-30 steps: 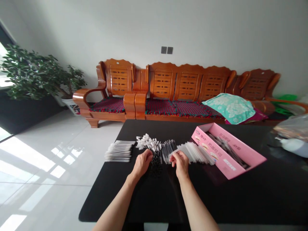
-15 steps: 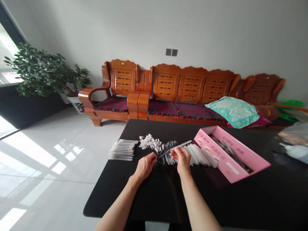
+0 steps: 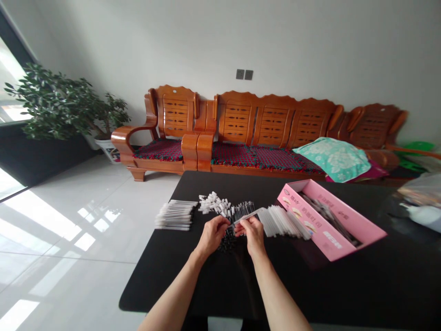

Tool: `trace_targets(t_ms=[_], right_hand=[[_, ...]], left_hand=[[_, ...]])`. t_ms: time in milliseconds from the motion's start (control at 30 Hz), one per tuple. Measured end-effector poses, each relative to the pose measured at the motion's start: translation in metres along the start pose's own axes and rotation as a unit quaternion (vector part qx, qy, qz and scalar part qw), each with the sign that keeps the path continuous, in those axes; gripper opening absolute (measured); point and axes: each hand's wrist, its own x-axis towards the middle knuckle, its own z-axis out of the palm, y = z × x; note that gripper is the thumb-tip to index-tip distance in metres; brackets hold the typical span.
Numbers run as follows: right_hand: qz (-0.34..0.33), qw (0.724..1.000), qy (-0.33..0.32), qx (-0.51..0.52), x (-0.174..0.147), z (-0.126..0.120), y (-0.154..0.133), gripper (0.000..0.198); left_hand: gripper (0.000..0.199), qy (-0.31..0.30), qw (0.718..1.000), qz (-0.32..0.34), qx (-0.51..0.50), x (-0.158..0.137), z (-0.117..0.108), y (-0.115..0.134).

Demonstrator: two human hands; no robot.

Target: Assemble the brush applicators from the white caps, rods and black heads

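– where's the tube [image 3: 255,214]?
– pinched in my right hand [image 3: 254,235], slanting from beside my left hand [image 3: 211,236] toward back right. can't tell if left's gripping anything tbh

Passage lies open over the near right of the worktop [image 3: 337,294] and along its far strip. Between, white tubes [image 3: 280,222], thin dark rods [image 3: 244,209] and small white pieces [image 3: 212,203] form a low barrier; the pink box [image 3: 319,231] raises its walls at the right.
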Motion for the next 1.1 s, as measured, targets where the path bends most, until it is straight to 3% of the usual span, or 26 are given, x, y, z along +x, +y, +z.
trace_targets(t_ms=[167,367,600,700,867,1100], right_hand=[[0.051,0.997,-0.049,0.024,-0.007,0.008,0.003,0.013],[0.072,0.995,-0.049,0.058,-0.007,0.003,0.009,0.015],[0.112,0.986,-0.090,0.081,-0.009,-0.006,0.019,0.018],[0.112,0.986,-0.059,0.110,-0.005,-0.014,0.022,0.018],[0.095,0.980,-0.011,0.175,0.000,-0.026,0.025,0.018],[0.061,0.984,-0.033,0.166,-0.006,-0.023,0.030,0.015]], left_hand=[[0.019,0.025,0.990,-0.009,-0.138,0.006,0.012,-0.002],[0.028,0.005,0.968,-0.051,-0.246,0.007,0.017,-0.012],[0.034,0.000,0.959,-0.069,-0.274,0.005,0.018,-0.014],[0.030,0.030,0.967,-0.068,-0.242,0.007,0.015,-0.022],[0.018,0.158,0.979,-0.100,-0.078,0.004,0.006,-0.047],[0.012,0.115,0.986,-0.024,0.119,-0.003,0.009,-0.047]])
